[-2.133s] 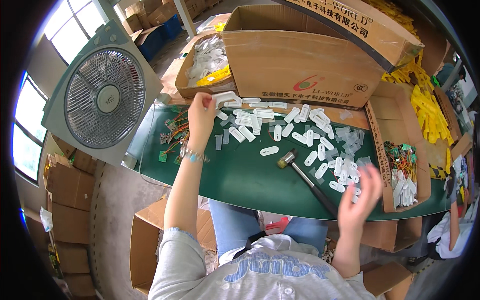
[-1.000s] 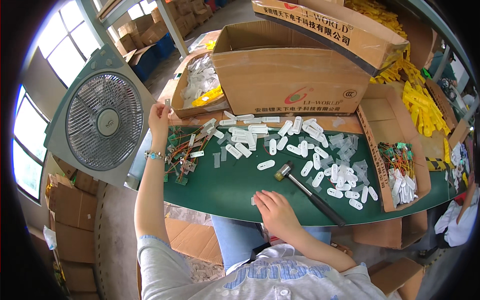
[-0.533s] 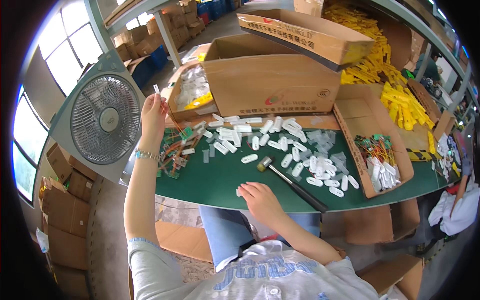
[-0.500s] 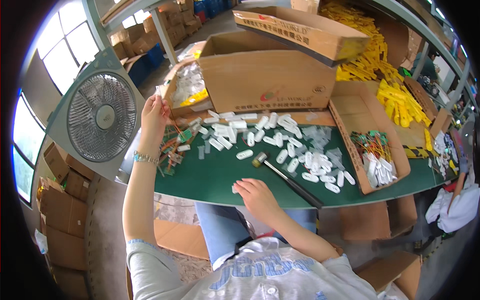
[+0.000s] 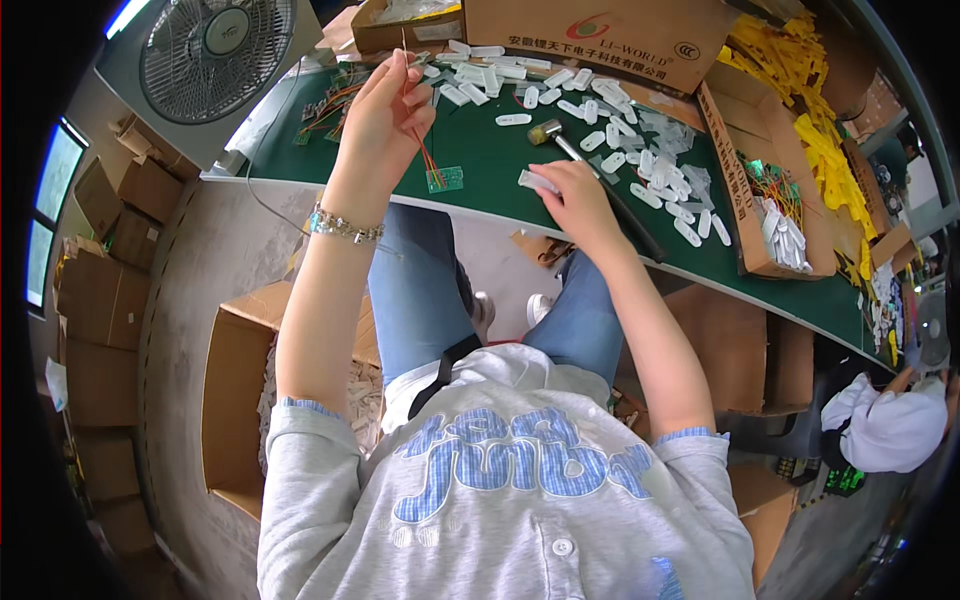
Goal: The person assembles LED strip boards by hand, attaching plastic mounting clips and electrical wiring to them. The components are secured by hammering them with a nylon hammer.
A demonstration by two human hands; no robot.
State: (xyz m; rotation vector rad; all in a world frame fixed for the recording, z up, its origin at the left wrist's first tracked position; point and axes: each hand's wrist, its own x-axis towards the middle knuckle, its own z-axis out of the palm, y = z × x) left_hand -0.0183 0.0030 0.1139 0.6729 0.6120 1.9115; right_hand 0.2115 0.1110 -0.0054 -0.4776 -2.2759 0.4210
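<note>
My left hand [image 5: 382, 118] is raised over the left part of the table, its fingertips pinched on thin red and orange wires. From those wires a small green circuit board [image 5: 445, 179] dangles near the table's front edge. My right hand [image 5: 580, 203] rests by the same edge, fingers closed on a small whitish plastic casing [image 5: 538, 181], whose details are too small to make out. Just beyond it lies a hammer [image 5: 622, 210] with a metal head and black handle. Many white oval casings [image 5: 513, 119] are strewn over the green table [image 5: 490, 160].
More wired boards [image 5: 335, 108] lie at the far left, near a grey fan [image 5: 220, 60]. A cardboard box [image 5: 600, 40] stands at the back. At right, an open carton [image 5: 745, 210] holds wired boards and white pieces, beside yellow strips [image 5: 780, 60]. Another person [image 5: 885, 425] sits far right.
My left hand has come nearer and to the right, drawing the wired board away from the pile. The view has tilted down; my right hand still grips the whitish casing.
</note>
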